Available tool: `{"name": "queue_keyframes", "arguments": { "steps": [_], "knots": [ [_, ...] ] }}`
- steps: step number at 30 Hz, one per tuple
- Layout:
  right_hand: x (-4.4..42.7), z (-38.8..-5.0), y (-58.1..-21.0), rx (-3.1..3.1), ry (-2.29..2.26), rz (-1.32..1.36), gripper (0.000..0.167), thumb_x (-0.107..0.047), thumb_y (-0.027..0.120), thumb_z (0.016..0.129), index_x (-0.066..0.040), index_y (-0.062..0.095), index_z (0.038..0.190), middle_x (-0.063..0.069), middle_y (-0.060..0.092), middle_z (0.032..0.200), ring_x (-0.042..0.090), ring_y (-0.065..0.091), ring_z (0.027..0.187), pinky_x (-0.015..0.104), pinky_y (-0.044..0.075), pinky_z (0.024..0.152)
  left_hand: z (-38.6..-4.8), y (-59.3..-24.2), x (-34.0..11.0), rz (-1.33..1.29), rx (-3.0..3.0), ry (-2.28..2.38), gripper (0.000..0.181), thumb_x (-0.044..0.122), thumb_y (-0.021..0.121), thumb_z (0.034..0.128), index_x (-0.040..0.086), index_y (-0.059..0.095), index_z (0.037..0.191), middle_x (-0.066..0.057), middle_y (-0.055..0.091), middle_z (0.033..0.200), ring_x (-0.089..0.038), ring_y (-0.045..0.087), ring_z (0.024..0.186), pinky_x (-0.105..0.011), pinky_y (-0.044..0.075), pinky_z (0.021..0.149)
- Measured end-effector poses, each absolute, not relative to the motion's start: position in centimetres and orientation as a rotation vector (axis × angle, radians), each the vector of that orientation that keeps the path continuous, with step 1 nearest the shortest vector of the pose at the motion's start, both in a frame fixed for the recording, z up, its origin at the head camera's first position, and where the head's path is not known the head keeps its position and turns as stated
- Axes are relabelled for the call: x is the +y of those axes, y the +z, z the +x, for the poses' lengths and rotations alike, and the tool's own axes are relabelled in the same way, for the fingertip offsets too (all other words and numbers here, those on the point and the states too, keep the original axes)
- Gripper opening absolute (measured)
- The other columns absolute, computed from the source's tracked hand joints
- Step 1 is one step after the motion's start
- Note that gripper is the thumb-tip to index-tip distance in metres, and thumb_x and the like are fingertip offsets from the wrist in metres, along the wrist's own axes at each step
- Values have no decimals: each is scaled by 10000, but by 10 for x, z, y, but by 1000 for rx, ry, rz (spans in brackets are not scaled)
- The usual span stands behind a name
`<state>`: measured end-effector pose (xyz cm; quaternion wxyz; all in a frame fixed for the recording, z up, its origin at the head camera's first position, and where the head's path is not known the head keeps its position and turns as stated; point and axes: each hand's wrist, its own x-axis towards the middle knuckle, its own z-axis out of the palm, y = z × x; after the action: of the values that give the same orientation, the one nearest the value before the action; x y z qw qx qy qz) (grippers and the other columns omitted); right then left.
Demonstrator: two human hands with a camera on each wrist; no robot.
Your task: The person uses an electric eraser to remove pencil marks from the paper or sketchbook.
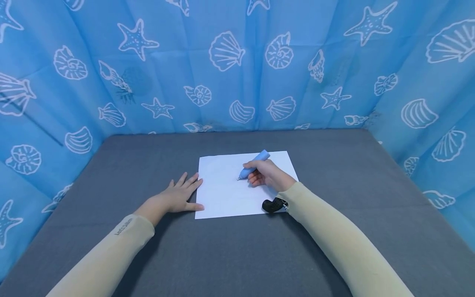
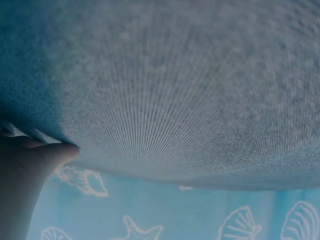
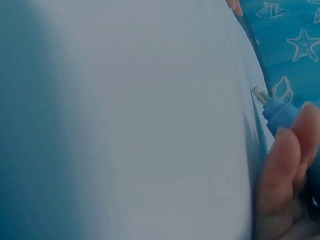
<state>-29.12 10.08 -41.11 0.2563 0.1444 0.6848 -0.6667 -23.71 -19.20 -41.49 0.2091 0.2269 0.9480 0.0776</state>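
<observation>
A white sheet of paper (image 1: 219, 200) lies flat on the grey cloth. My right hand (image 1: 272, 175) grips a chunky light-blue pen (image 1: 262, 155) with a metal tip, slanted so the tip points down and left at the sheet. The right wrist view shows the pen's tip (image 3: 261, 95) at or just above the paper; contact is unclear. No clear marks show on the sheet. My left hand (image 1: 177, 198) rests spread out at the sheet's left edge, thumb and some fingertips on the paper. The left wrist view catches only part of that hand (image 2: 30, 170).
Grey cloth (image 1: 230, 255) covers the table around the sheet. A blue curtain (image 1: 252, 82) with white shells and starfish hangs behind and along both sides. Under the right sleeve's cuff, a small black device (image 1: 272, 205) sits over the paper's lower right corner.
</observation>
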Motion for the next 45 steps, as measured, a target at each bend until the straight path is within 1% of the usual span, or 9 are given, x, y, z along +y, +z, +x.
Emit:
{"name": "queue_keyframes", "arguments": {
  "steps": [3,5,7,10,15,28,38,45],
  "knots": [
    [104,-292,-411,1855,-1786,376,323,-316,659,938,-2,621,871,49,572,615,117,533,486,236,514,500,-236,-414,-192,636,2640,231,997,677,554,860,102,149,1566,-130,28,1626,-434,-57,1451,-696,25,1078],
    [106,-293,-411,1845,-1784,366,341,-335,656,939,0,631,877,51,587,622,114,548,494,237,520,501,-235,-414,-192,638,2643,239,998,680,553,858,103,151,1566,-130,30,1626,-432,-57,1452,-694,22,1079],
    [106,-293,-411,1828,-1787,357,321,-311,659,939,5,637,893,54,605,630,115,571,504,240,526,502,-235,-414,-193,638,2643,243,999,680,553,858,101,151,1566,-131,29,1626,-432,-60,1452,-693,17,1080],
    [105,-294,-412,1802,-1802,364,250,-231,666,930,17,639,919,67,628,634,128,606,513,249,532,495,-234,-414,-193,639,2639,241,1005,685,550,856,100,145,1566,-131,22,1626,-428,-70,1452,-688,11,1084],
    [102,-293,-413,1817,-1814,367,211,-189,649,925,20,620,922,69,618,629,140,616,507,254,534,487,-234,-415,-193,644,2638,242,999,677,551,862,94,147,1565,-138,23,1625,-430,-72,1451,-688,11,1083],
    [100,-290,-414,1848,-1866,409,182,-164,634,917,9,605,868,58,578,592,122,557,454,246,515,454,-234,-414,-193,634,2638,234,976,661,549,875,103,146,1567,-138,28,1625,-433,-67,1451,-697,4,1077],
    [99,-290,-415,1890,-1849,408,176,-166,644,910,8,626,889,58,597,605,117,571,463,237,518,466,-233,-410,-191,640,2632,264,961,632,566,883,81,163,1561,-154,39,1621,-443,-61,1448,-701,2,1073],
    [100,-289,-415,1909,-1817,374,187,-174,635,911,10,627,880,49,586,599,107,556,462,231,516,471,-234,-415,-193,631,2643,210,978,677,530,873,120,131,1571,-117,6,1629,-414,-82,1454,-684,-1,1086]
  ]
}}
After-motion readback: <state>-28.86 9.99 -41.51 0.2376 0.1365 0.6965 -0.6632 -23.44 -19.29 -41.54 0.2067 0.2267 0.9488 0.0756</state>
